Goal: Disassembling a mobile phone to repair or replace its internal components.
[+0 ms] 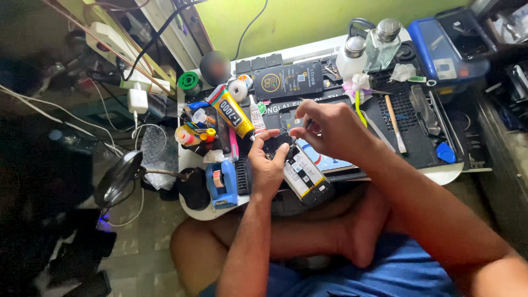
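Note:
My left hand (266, 168) grips an opened phone (302, 175) by its upper end, back cover off so the battery shows, over the front of a small white table (446, 175). My right hand (328, 131) is above it, fingers pinched on a thin metal tool (306, 123) whose tip points down at the phone's top. What the tip touches is hidden by my fingers.
A black work mat (418, 129) holds brushes, a blue pick (445, 153) and tweezers. Two clear bottles (379, 44) stand at the back. Glue tubes (234, 113), a blue tape dispenser (221, 184) and a lamp (118, 177) crowd the left. My bent legs sit below.

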